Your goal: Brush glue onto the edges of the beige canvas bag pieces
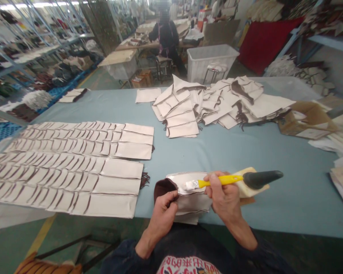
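Both forearms come up from 6 o'clock in dark sleeves. The left hand [165, 207] points toward 1 o'clock, fingers curled shut in a pinch. The right hand [224, 198], at its 3 o'clock, angles toward 11 o'clock, closed in a fist, knuckles up.

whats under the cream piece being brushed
Below the top cream piece, edges of more pieces show, and a tan board sticks out on the right. How many are stacked is covered.

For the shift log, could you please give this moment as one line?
left hand: holds cream fabric piece | right hand: grips yellow brush, bristles on piece | nearby: rows of pieces
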A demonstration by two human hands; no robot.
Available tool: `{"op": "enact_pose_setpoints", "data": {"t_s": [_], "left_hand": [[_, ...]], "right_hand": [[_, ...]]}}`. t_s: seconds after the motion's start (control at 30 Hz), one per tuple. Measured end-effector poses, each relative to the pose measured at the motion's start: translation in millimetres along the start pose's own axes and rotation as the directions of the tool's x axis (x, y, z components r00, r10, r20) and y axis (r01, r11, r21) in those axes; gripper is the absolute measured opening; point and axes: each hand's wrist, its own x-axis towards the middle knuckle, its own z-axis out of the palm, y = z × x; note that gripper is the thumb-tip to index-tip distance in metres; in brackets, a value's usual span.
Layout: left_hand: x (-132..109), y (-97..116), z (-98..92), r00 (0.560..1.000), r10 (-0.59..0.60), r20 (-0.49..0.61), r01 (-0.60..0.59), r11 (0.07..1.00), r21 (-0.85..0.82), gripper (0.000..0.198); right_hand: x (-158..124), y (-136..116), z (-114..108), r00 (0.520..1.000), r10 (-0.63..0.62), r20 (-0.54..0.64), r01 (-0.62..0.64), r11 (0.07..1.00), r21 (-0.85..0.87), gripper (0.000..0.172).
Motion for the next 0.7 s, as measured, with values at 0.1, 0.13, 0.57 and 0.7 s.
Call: {"op": "enact_pose_setpoints", "data": {"t_s": [0.1, 0.13, 0.57, 0.7], "left_hand": [[4, -1, -2.3, 0.984, -0.165, 0.07, 0.177, 0.958, -0.225, 0.033], [5, -1, -3.1, 0.972, -0.218, 0.089, 0.234, 0.929, -0.286, 0.034], [5, 13, -0.5, 0.913, -0.354, 0.203, 0.408, 0.773, -0.486, 0.032], [6, 11, -0.9, 0.907, -0.365, 0.208, 0.42, 0.769, -0.483, 0.035]], "right_hand": [[1, -2, -13, 0.997, -0.038, -0.071, 0.04, 0.999, 0.024, 0.042], [0, -2, -16, 0.996, -0.061, -0.064, 0.064, 0.997, 0.04, 0.041], [-5, 13, -12, 0.915, -0.384, 0.124, 0.396, 0.914, -0.09, 0.027], [-6, 14, -16, 0.936, -0.322, 0.143, 0.331, 0.943, -0.041, 0.032]]}}
